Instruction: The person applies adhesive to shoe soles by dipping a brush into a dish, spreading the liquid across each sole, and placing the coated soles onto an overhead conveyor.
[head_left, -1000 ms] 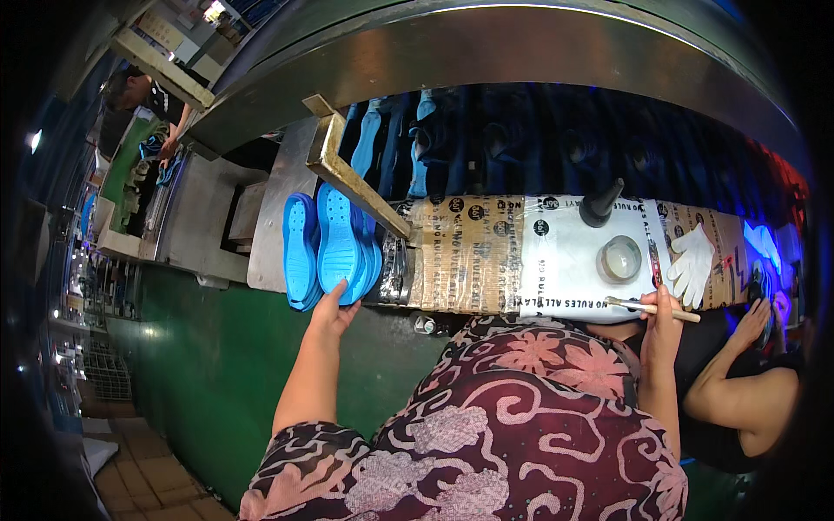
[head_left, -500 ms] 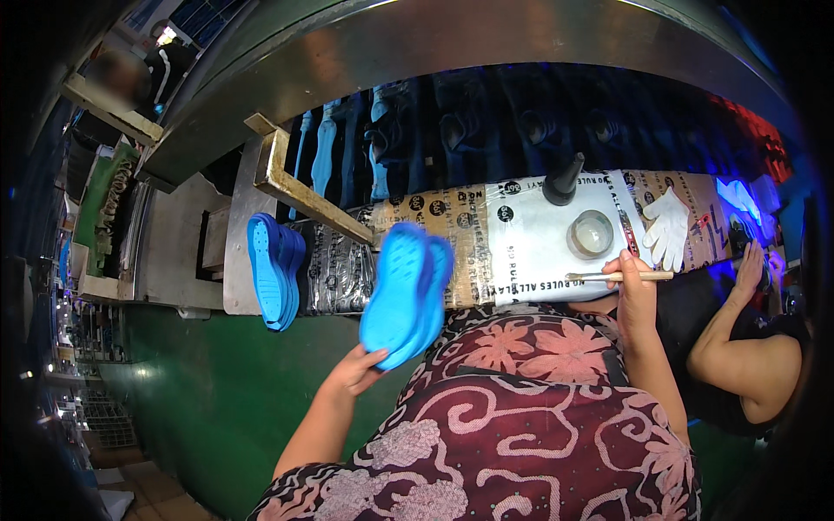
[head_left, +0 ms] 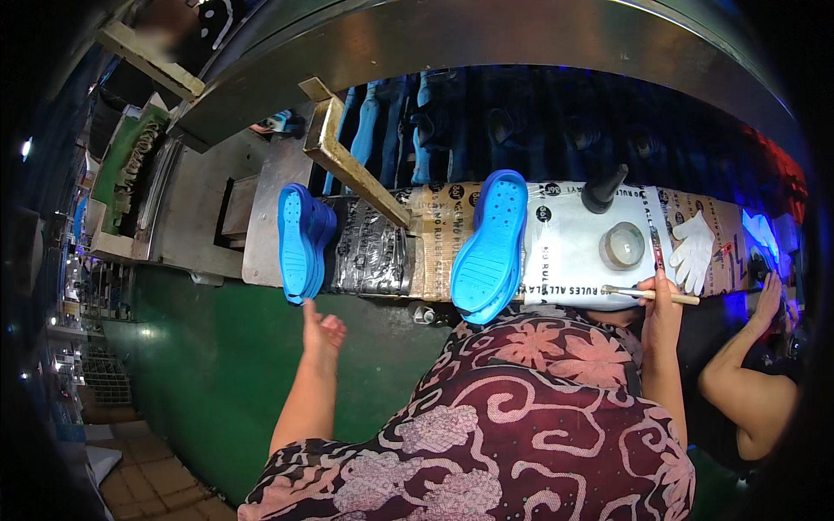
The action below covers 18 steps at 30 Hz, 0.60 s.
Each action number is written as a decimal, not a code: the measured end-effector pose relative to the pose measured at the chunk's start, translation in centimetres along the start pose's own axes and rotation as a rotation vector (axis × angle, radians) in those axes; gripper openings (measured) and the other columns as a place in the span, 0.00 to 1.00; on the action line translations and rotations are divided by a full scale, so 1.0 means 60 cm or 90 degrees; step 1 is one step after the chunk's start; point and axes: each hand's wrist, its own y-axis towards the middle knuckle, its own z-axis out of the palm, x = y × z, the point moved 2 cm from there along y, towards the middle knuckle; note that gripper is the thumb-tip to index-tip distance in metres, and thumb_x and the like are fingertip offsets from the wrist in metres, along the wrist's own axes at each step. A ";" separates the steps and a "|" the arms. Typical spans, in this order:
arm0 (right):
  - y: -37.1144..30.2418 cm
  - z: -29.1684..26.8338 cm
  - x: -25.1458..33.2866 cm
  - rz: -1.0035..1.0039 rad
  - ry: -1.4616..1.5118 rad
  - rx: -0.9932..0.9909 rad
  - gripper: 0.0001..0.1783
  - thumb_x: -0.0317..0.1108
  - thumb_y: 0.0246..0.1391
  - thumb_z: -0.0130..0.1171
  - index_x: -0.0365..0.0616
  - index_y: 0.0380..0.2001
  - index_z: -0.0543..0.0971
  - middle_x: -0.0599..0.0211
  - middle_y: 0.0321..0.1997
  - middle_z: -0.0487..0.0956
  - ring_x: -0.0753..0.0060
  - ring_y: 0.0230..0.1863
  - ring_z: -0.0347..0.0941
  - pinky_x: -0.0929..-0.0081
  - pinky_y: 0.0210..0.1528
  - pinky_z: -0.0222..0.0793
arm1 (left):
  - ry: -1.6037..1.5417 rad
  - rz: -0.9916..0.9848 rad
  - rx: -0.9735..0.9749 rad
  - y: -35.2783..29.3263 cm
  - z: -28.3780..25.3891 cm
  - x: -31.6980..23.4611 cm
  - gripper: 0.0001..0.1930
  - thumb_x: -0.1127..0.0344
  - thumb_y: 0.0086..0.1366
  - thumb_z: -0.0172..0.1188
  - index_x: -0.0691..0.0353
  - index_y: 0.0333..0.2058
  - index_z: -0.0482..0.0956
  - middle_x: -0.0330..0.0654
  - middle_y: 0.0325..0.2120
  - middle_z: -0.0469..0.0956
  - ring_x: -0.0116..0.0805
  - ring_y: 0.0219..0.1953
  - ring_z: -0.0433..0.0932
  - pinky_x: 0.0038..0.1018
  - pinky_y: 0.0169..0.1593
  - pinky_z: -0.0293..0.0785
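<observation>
My left hand holds nothing. One finger points up at the lower end of a bunch of bright blue, clog-like foam shoe soles; whether it touches them I cannot tell. Another small pile of blue soles lies on the bench in front of me, its lower end hanging over the near edge. My right hand grips a thin wooden-handled brush, bristles pointing left. Just above it on the white sheet stands a round translucent cup.
A dark cone-tipped bottle stands behind the cup, and a white glove lies right of it. A worn metal bracket juts over the bench below a long metal hood. At far right is a co-worker's arm.
My left hand has let go of the blue soles, which now lie on the bench, and has moved left toward the other bunch. My right hand still holds the brush. The view has shifted.
</observation>
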 end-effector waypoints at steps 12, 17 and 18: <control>-0.001 -0.002 0.001 -0.023 -0.033 0.013 0.20 0.43 0.60 0.48 0.40 0.22 0.75 0.73 0.19 0.68 0.83 0.24 0.60 0.84 0.31 0.54 | -0.046 0.063 0.174 0.116 -0.034 -0.071 0.14 0.71 0.63 0.54 0.57 0.48 0.68 0.36 0.36 0.75 0.27 0.32 0.75 0.22 0.34 0.76; 0.001 0.002 0.000 0.009 0.000 0.009 0.20 0.42 0.60 0.49 0.38 0.21 0.76 0.73 0.18 0.69 0.84 0.23 0.61 0.85 0.30 0.55 | 0.026 0.027 0.328 0.005 -0.075 -0.016 0.20 0.72 0.63 0.55 0.56 0.54 0.65 0.35 0.39 0.75 0.24 0.34 0.76 0.18 0.35 0.76; 0.003 0.006 0.005 0.009 -0.015 0.043 0.19 0.43 0.60 0.49 0.40 0.22 0.75 0.73 0.20 0.70 0.84 0.24 0.61 0.86 0.30 0.56 | 0.067 0.008 0.361 -0.020 -0.083 -0.011 0.21 0.72 0.62 0.55 0.57 0.54 0.64 0.34 0.39 0.75 0.24 0.34 0.76 0.18 0.34 0.76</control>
